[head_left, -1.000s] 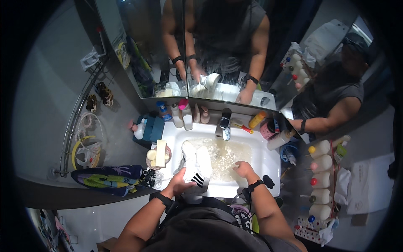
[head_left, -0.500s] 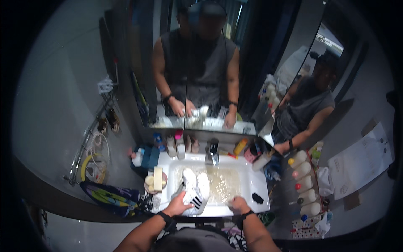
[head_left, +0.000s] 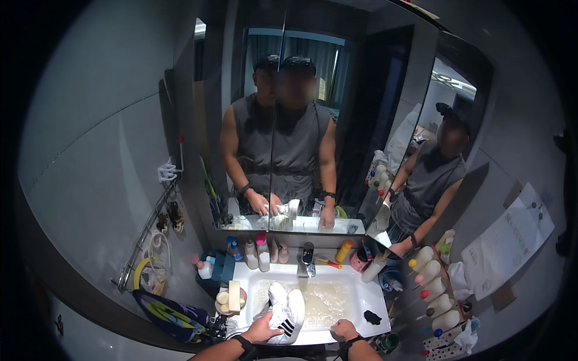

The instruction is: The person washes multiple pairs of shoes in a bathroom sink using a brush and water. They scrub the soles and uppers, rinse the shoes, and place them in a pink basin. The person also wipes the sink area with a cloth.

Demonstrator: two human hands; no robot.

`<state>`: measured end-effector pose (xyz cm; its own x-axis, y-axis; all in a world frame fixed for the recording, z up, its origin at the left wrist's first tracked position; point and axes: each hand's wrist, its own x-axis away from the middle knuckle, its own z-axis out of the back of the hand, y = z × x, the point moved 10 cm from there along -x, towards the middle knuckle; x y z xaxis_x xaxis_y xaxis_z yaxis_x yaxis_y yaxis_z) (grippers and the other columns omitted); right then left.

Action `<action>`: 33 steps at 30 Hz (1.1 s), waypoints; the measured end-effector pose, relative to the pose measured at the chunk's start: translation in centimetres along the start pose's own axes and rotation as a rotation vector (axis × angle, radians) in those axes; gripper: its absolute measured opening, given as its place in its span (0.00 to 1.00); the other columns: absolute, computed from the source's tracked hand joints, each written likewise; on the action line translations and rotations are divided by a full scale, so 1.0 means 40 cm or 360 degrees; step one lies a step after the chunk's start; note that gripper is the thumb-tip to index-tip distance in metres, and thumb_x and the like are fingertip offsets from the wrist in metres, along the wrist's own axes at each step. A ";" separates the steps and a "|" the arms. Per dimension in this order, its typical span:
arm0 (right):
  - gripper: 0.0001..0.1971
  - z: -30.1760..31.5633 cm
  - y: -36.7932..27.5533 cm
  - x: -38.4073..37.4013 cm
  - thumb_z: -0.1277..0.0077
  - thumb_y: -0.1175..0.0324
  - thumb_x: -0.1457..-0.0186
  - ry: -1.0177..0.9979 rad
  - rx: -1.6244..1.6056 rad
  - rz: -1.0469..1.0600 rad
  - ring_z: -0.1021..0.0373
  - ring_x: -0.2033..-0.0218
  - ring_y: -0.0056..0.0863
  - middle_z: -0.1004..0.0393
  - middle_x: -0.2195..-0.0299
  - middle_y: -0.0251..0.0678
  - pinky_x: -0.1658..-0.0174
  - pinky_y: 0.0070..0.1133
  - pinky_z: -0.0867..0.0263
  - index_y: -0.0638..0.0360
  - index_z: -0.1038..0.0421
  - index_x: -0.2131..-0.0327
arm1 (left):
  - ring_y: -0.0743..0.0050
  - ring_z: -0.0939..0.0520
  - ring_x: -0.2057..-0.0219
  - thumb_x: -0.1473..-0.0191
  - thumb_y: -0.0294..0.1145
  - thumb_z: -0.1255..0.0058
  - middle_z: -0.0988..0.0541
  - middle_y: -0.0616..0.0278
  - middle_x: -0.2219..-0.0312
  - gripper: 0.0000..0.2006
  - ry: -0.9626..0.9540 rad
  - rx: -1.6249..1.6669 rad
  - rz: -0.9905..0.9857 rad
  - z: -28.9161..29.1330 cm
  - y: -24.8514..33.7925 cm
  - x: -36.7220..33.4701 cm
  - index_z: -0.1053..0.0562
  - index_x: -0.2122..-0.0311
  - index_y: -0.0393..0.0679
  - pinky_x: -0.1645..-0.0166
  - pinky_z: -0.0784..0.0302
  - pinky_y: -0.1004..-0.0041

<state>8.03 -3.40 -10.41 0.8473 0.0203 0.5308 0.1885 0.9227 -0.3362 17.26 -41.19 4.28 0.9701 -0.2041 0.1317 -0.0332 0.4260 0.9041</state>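
A white sneaker (head_left: 293,314) with black side stripes leans over the left part of the white sink (head_left: 376,295). My left hand (head_left: 263,330) is closed around its near end, with the thumb across its side. Another white piece lies against the sneaker's left; I cannot tell whether it is a second shoe. Cloudy, bubbly water (head_left: 325,304) stands in the basin. At the sink's front rim, right of the sneaker, rests my right hand (head_left: 345,330) in a fist, and nothing shows in it.
Bottles (head_left: 262,251) line the back ledge beside the faucet (head_left: 308,260). A soap dish (head_left: 226,301) sits at the left rim, and a black object (head_left: 372,317) at the right. Patterned cloth (head_left: 168,319) hangs at left. Pump bottles (head_left: 430,271) stand at right below the mirror (head_left: 355,120).
The view has tipped upward, so the sink and both hands appear lower and more of the mirror shows. My left hand still holds the sneaker; my right fist stays at the rim.
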 end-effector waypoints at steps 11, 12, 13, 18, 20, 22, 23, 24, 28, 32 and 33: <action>0.22 -0.033 0.047 -0.062 0.36 0.48 0.47 0.0089 -0.0077 0.0048 0.18 0.58 0.50 0.14 0.63 0.51 0.50 0.36 0.23 0.60 0.15 0.63 | 0.49 0.16 0.43 0.47 0.43 0.25 0.18 0.42 0.46 0.39 0.0021 0.0085 -0.0040 0.000 -0.033 -0.018 0.32 0.36 0.34 0.38 0.23 0.60; 0.22 -0.039 0.049 -0.066 0.37 0.48 0.47 0.0077 -0.0061 0.0053 0.18 0.58 0.50 0.14 0.63 0.51 0.50 0.37 0.23 0.60 0.15 0.63 | 0.50 0.17 0.43 0.47 0.43 0.25 0.18 0.42 0.45 0.40 0.0035 0.0044 0.0017 0.002 -0.034 -0.015 0.32 0.36 0.34 0.38 0.23 0.61; 0.22 -0.047 0.054 -0.068 0.38 0.48 0.48 0.0064 -0.0051 0.0023 0.18 0.58 0.52 0.15 0.64 0.53 0.50 0.38 0.24 0.60 0.15 0.64 | 0.52 0.18 0.41 0.47 0.42 0.25 0.19 0.43 0.43 0.41 0.0054 0.0087 0.0010 0.004 -0.024 -0.013 0.33 0.34 0.34 0.36 0.24 0.62; 0.22 -0.049 0.033 -0.056 0.43 0.52 0.45 0.0016 0.0021 0.0102 0.22 0.50 0.57 0.17 0.55 0.56 0.45 0.44 0.26 0.62 0.16 0.60 | 0.55 0.18 0.40 0.47 0.35 0.24 0.19 0.45 0.42 0.42 0.0040 0.0160 0.0215 0.002 -0.027 -0.002 0.35 0.33 0.33 0.35 0.25 0.63; 0.19 -0.040 0.030 -0.053 0.41 0.53 0.47 -0.0062 -0.0052 0.0040 0.21 0.52 0.53 0.16 0.57 0.52 0.48 0.41 0.25 0.59 0.16 0.62 | 0.55 0.18 0.41 0.48 0.38 0.24 0.18 0.44 0.43 0.42 0.0071 0.0165 0.0226 0.010 -0.022 0.003 0.34 0.33 0.32 0.36 0.25 0.63; 0.18 -0.024 0.020 -0.047 0.42 0.54 0.47 -0.0074 -0.0021 -0.0014 0.20 0.51 0.50 0.15 0.56 0.49 0.47 0.38 0.25 0.57 0.16 0.60 | 0.57 0.19 0.40 0.47 0.37 0.24 0.19 0.45 0.43 0.42 0.0053 0.0204 0.0267 0.009 -0.024 0.010 0.35 0.33 0.31 0.35 0.26 0.64; 0.18 -0.020 0.011 -0.047 0.42 0.54 0.47 -0.0105 0.0015 -0.0033 0.20 0.51 0.50 0.15 0.56 0.49 0.47 0.38 0.25 0.57 0.16 0.60 | 0.57 0.19 0.40 0.47 0.37 0.24 0.19 0.46 0.43 0.42 0.0048 0.0219 0.0299 0.009 -0.027 0.014 0.35 0.33 0.31 0.35 0.26 0.65; 0.18 -0.016 -0.001 -0.049 0.42 0.54 0.47 -0.0127 0.0046 -0.0029 0.20 0.50 0.50 0.15 0.55 0.49 0.47 0.38 0.25 0.57 0.16 0.60 | 0.58 0.19 0.40 0.47 0.36 0.25 0.19 0.46 0.42 0.42 0.0070 0.0186 0.0285 0.013 -0.025 0.017 0.35 0.33 0.31 0.34 0.26 0.65; 0.20 -0.015 -0.042 -0.069 0.43 0.54 0.46 -0.0212 0.0092 -0.0007 0.20 0.48 0.50 0.16 0.52 0.51 0.43 0.37 0.25 0.57 0.15 0.58 | 0.57 0.19 0.39 0.48 0.36 0.24 0.20 0.44 0.42 0.43 0.0117 0.0312 0.0318 0.009 -0.038 0.028 0.36 0.33 0.30 0.34 0.27 0.65; 0.21 -0.057 -0.090 -0.119 0.43 0.55 0.46 -0.0331 0.0134 0.0108 0.21 0.47 0.51 0.16 0.51 0.52 0.42 0.37 0.26 0.58 0.16 0.56 | 0.57 0.19 0.40 0.48 0.35 0.25 0.20 0.44 0.42 0.42 0.0202 0.0277 0.0335 0.012 -0.053 0.038 0.35 0.33 0.31 0.34 0.27 0.65; 0.21 -0.071 -0.105 -0.135 0.43 0.55 0.46 -0.0348 0.0139 0.0146 0.21 0.47 0.51 0.16 0.51 0.53 0.42 0.37 0.26 0.59 0.16 0.55 | 0.57 0.19 0.40 0.48 0.35 0.25 0.20 0.45 0.42 0.41 0.0220 0.0256 0.0355 0.013 -0.057 0.040 0.35 0.34 0.32 0.34 0.27 0.66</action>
<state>4.08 -8.48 -14.06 0.7297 0.1794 0.6598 0.0641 0.9428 -0.3272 18.76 -42.95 2.65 0.9577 0.0054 0.2877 -0.2760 0.2994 0.9133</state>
